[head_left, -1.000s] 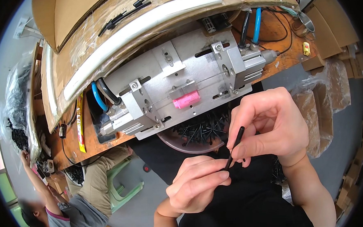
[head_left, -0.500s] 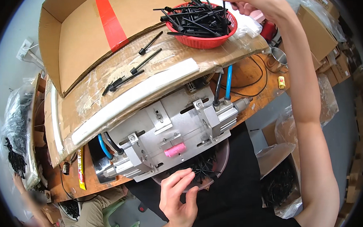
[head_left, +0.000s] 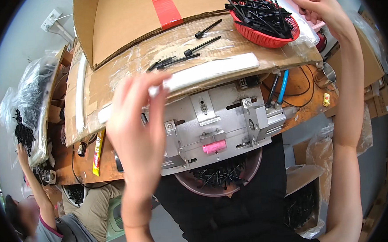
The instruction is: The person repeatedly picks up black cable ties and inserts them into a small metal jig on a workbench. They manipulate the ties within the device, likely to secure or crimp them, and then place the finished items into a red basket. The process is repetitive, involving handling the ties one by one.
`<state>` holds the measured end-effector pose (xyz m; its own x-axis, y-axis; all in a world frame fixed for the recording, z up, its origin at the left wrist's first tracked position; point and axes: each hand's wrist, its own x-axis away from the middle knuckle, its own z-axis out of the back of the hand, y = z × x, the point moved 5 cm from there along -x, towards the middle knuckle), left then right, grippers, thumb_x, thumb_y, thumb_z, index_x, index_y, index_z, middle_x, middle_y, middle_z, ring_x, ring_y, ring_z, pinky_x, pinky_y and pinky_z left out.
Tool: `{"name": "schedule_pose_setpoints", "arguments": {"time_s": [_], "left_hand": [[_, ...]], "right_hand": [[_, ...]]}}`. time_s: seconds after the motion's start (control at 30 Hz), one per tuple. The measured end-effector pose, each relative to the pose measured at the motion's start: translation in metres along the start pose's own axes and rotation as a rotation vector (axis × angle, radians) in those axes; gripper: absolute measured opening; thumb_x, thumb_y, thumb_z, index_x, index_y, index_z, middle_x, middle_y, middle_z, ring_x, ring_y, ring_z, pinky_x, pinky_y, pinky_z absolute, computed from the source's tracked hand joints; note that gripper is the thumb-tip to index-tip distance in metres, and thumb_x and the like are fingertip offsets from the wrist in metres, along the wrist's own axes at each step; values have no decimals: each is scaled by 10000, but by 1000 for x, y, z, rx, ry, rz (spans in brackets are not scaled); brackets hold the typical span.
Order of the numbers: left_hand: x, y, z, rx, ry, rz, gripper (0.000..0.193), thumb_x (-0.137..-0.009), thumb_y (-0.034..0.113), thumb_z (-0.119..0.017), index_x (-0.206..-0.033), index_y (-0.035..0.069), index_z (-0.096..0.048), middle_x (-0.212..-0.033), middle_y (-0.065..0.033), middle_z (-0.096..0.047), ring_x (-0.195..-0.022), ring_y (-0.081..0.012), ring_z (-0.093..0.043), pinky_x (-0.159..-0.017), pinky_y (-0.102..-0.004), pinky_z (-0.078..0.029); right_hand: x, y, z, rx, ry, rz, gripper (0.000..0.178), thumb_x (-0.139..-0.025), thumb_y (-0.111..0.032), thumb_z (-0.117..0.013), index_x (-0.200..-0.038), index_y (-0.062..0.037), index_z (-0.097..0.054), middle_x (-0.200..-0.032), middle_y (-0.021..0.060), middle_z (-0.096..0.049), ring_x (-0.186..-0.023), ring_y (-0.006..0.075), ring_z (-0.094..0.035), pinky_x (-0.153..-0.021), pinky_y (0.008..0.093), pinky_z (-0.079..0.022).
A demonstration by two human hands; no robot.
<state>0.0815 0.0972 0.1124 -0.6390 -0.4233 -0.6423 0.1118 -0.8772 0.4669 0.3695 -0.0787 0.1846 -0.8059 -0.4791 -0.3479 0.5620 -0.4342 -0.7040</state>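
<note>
My left hand (head_left: pixel 138 124) is raised over the left side of the metal fixture (head_left: pixel 189 121), blurred by motion. Its thumb and fingers are apart, and I see nothing between them. Just beyond the fingertips, several black rods with thicker ends (head_left: pixel 202 46) lie on the cardboard. At the far right, my right hand (head_left: pixel 326 11) hovers beside a red plastic basket (head_left: pixel 266 39) heaped with similar black rods (head_left: pixel 263 14). Its fingers are loosely bent, with no rod visible in them. A pink cylinder (head_left: pixel 214 146) sits at the front of the fixture.
Below the fixture, a bowl (head_left: pixel 190 188) holds many black pieces. An open carton (head_left: pixel 123 19) stands on the cardboard. Blue and black hoses (head_left: pixel 283 86) rise from the fixture. A metal cup (head_left: pixel 327 73) is at right. Another person (head_left: pixel 66 233) sits at lower left.
My left hand has risen from beside the bowl toward the loose rods. My right hand has let go of a black rod at the basket. The whole view has shifted.
</note>
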Motion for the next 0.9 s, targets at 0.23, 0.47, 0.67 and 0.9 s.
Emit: {"name": "schedule_pose_setpoints", "arguments": {"time_s": [0.23,0.47,0.67,0.9], "left_hand": [[-52,-36,-29,-158,-304,-192,181,-757,-63,-638,-919,18,-636,-819,-73,-616,-718,-186,-548,-681,-293,-459],[-53,-53,-28,-33,-518,24,185,-781,-29,-645,-953,38,-637,-838,-38,-579,-748,-131,-536,-693,-266,-452],[-69,-39,-32,-200,-411,-67,183,-768,5,-687,-937,65,-653,-855,-46,-573,-816,-147,-543,-690,-268,-436],[-61,-30,-25,-104,-79,-392,152,-772,-29,-669,-905,45,-664,-902,-80,-631,-799,-227,-596,-702,-290,-467]], "right_hand": [[55,12,16,-432,-122,165,279,-965,-173,-554,-1147,34,-594,-796,16,-574,-526,-1,-481,-418,137,-328],[123,3,-29,-725,-342,83,376,-880,-113,-644,-1199,60,-546,-868,106,-590,-564,99,-579,-448,180,-487],[147,-6,-62,-977,-383,-14,355,-849,-95,-696,-1138,59,-559,-838,131,-611,-612,142,-618,-470,212,-528],[157,-5,-76,-1010,-357,-57,221,-870,-93,-674,-992,49,-557,-833,197,-656,-641,210,-668,-524,263,-579]]}}
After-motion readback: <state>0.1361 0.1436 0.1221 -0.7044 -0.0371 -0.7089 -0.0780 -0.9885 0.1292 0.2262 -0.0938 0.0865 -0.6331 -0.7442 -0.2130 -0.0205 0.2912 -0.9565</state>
